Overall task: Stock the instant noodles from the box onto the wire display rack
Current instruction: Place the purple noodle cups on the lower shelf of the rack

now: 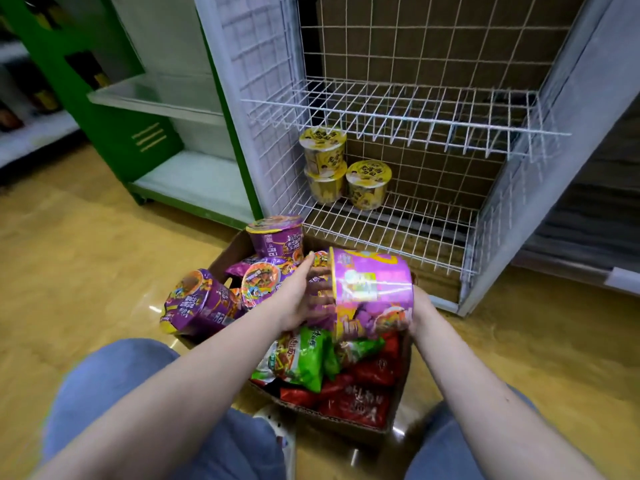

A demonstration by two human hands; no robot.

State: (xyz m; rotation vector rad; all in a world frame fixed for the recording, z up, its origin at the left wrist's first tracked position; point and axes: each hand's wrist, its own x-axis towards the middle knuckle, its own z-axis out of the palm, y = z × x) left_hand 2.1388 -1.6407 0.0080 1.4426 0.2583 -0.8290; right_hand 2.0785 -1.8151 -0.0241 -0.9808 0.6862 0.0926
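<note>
Just above the box (346, 424), the purple noodle bowl (372, 292) lay on its side, long axis left to right; the left hand (298, 303) pressed straight, spread fingers (304, 270) to its lid end; the right hand (420, 310) met its base, fingers hidden; the wire rack (398, 216) stood beyond the box.

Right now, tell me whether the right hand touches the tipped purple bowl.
Touching. The head view shows the right hand pressed against the base of the purple bowl, with no gap.
</note>
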